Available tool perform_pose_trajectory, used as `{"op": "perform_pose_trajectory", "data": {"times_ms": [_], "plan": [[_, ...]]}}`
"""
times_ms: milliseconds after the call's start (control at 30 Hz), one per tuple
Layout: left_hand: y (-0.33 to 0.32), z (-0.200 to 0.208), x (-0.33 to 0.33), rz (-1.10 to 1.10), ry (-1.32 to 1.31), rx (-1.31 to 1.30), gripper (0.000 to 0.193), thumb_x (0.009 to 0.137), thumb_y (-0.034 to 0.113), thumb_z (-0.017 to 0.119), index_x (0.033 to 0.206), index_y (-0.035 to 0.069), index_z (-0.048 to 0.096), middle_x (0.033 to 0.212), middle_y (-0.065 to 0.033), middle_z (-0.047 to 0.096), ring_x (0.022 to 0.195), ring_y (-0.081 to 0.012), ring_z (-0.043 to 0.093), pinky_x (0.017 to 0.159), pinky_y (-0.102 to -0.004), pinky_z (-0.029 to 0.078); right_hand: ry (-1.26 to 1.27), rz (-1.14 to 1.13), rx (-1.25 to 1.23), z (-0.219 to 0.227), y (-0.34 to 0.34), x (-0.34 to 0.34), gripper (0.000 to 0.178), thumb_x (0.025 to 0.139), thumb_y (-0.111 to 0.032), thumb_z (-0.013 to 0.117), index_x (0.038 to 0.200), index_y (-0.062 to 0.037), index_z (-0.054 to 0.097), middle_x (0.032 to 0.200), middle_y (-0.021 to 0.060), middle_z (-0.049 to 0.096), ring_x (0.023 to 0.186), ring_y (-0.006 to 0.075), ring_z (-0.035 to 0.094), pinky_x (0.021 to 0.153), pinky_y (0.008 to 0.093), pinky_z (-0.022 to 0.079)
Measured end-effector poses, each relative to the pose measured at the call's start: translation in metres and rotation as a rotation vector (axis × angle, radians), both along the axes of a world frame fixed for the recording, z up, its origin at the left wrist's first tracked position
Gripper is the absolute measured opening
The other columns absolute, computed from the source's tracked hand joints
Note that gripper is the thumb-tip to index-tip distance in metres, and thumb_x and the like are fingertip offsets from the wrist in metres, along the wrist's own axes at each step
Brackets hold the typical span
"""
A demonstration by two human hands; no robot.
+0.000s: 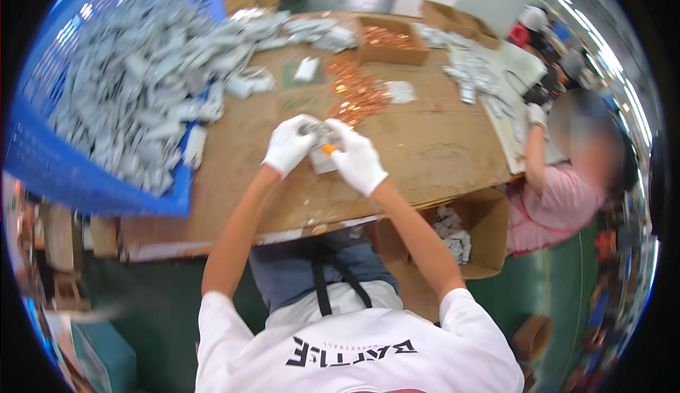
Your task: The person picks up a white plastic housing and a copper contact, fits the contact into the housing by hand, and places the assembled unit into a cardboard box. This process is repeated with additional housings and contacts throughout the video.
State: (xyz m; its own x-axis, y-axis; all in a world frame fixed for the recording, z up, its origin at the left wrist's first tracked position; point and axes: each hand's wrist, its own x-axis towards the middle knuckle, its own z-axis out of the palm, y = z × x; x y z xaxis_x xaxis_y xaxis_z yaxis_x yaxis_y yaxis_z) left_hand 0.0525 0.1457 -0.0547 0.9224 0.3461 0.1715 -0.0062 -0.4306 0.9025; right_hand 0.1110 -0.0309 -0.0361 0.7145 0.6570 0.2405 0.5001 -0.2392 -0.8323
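Observation:
Both my hands wear white gloves and meet over the middle of the cardboard-covered table. My left hand [289, 143] is closed, its fingertips pinching a small pale grey-white rectangular piece [324, 161]. From the other side my right hand [358, 158] is closed on the same piece, with something orange [329, 149] at its thumb. Blur and the fingers hide the piece's upper part. Just beyond my hands lies a loose heap of small copper-coloured metal parts [358, 90]. A single white piece [306, 69] lies on a dark green patch farther back.
At left, a large blue crate [106, 188] overflows with grey-white pieces [127, 81]. A cardboard box [392, 54] of copper parts stands at the back. Another pale pile [471, 73] lies right, near a co-worker in pink [552, 205]. An open carton [489, 234] stands below the table's edge.

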Motion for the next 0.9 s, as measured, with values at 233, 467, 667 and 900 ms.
{"op": "perform_pose_trajectory", "data": {"times_ms": [233, 467, 667, 900], "plan": [[0.009, -0.025, -0.011, 0.091, 0.192, -0.392, 0.023, 0.081, 0.007, 0.065, 0.101, -0.004, 0.070, 0.091, -0.0110, 0.072, 0.079, -0.0147, 0.068, 0.069, -0.0320, 0.060, -0.212, 0.088, -0.048, -0.047, 0.015, 0.004, 0.050, 0.084, 0.002, 0.066, 0.133, -0.0037, 0.058, 0.106, 0.0176, 0.067, 0.094, 0.0324, 0.068, 0.081, 0.0375, 0.054], [0.006, -0.034, -0.011, 0.097, 0.268, -0.436, 0.023, 0.082, 0.008, 0.065, 0.101, -0.004, 0.069, 0.091, -0.0125, 0.072, 0.079, -0.0161, 0.069, 0.070, -0.0320, 0.059, -0.340, 0.125, -0.142, -0.039, 0.009, -0.004, 0.061, 0.079, 0.004, 0.063, 0.138, -0.0050, 0.051, 0.104, 0.0159, 0.062, 0.089, 0.0372, 0.065, 0.074, 0.0419, 0.054], [0.009, -0.023, -0.018, -0.024, 0.230, -0.431, 0.038, 0.085, 0.012, 0.071, 0.120, -0.002, 0.064, 0.104, -0.0105, 0.071, 0.092, -0.0144, 0.068, 0.086, -0.0310, 0.056, -0.259, -0.003, -0.055, -0.035, 0.016, -0.006, 0.061, 0.077, 0.016, 0.058, 0.133, -0.0087, 0.055, 0.116, 0.0167, 0.062, 0.104, 0.0348, 0.065, 0.085, 0.0388, 0.054], [0.006, -0.017, -0.028, -0.155, 0.031, -0.454, 0.060, 0.082, 0.009, 0.074, 0.138, 0.002, 0.053, 0.123, -0.0076, 0.065, 0.111, -0.0118, 0.060, 0.097, -0.0297, 0.049, -0.500, 0.069, -0.135, -0.040, 0.015, 0.002, 0.051, 0.079, 0.007, 0.061, 0.124, -0.0174, 0.061, 0.124, 0.0110, 0.053, 0.084, 0.0302, 0.070, 0.065, 0.0382, 0.059]]}}
